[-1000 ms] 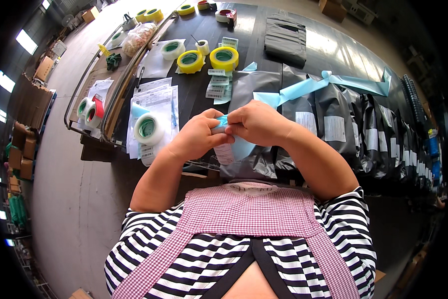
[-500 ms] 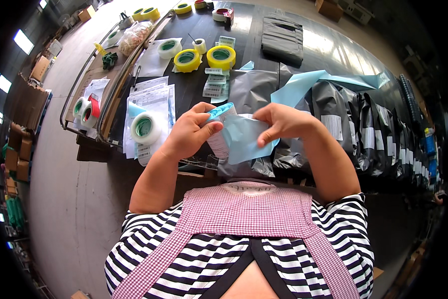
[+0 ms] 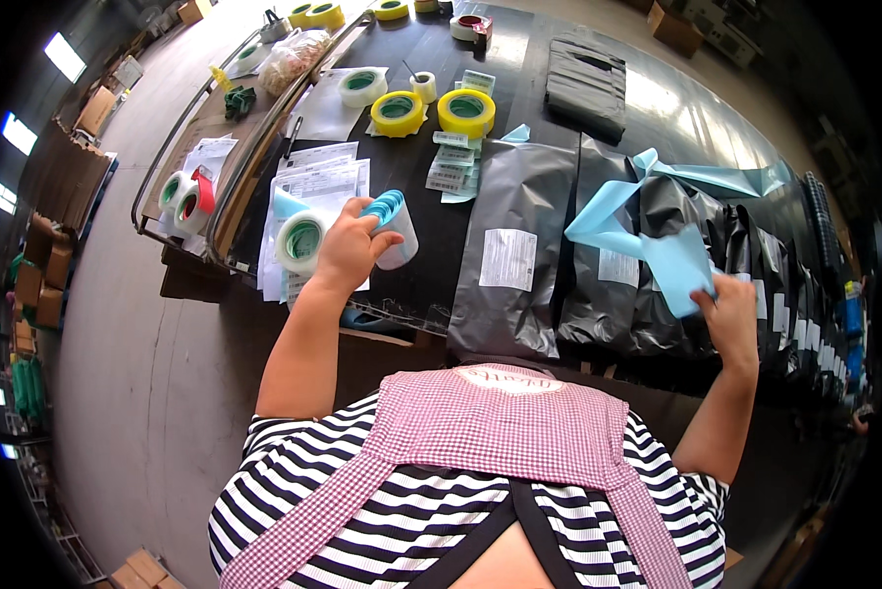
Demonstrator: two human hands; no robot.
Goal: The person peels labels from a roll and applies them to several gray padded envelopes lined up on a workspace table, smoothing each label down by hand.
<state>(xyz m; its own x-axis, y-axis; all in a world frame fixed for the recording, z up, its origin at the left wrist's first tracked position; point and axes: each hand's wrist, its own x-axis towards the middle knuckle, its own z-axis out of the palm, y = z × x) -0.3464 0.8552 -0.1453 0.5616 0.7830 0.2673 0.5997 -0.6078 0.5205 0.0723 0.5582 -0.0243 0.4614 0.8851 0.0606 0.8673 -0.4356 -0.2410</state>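
L hand (image 3: 350,247) grips label roll (image 3: 390,224) over table (image 3: 519,59); R hand (image 3: 725,309) pinches blue backing strip (image 3: 657,250), prob. holding it clear of grey mailers (image 3: 514,245).

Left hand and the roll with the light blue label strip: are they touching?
Touching. The head view shows the left hand wrapped around the roll, fingers curled over its side above the black table.

We see a bright, evenly lit scene. Overhead light glares white off the glossy black worktable (image 3: 657,93) toward one o'clock. Fisheye distortion bends the straight edges and blackens the rim. The centre stays sharp; detail softens toward nine o'clock.
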